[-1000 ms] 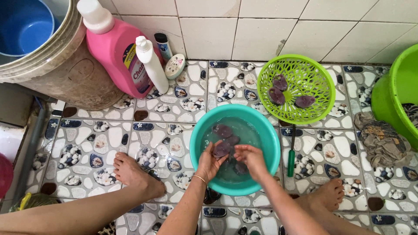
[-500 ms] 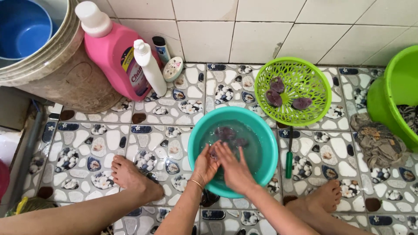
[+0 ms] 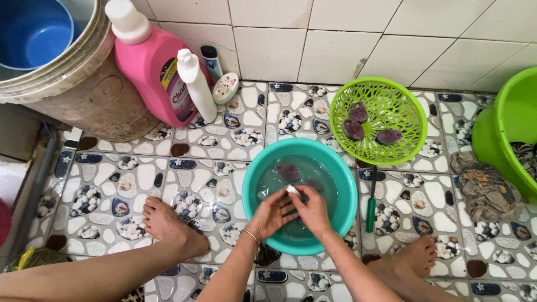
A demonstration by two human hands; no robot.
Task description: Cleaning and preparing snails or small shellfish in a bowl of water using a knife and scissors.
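Observation:
A teal basin (image 3: 347,184) of water sits on the tiled floor between my feet. Purple root pieces (image 3: 288,171) lie in the water. My left hand (image 3: 273,213) and my right hand (image 3: 311,208) meet over the near side of the basin, fingers closed together on one piece (image 3: 293,190) whose pale cut side shows. A lime green perforated basket (image 3: 411,134) behind the basin holds three purple pieces (image 3: 354,128).
A green-handled knife (image 3: 371,204) lies right of the basin. A pink detergent jug (image 3: 154,70), a white bottle (image 3: 196,84) and a large dirty tub (image 3: 84,89) stand at the back left. A green bucket (image 3: 498,134) and crumpled cloth (image 3: 486,190) are at the right.
My hands dipped into the water, then rose back over the near rim. The piece between them now shows a pale face instead of its purple side.

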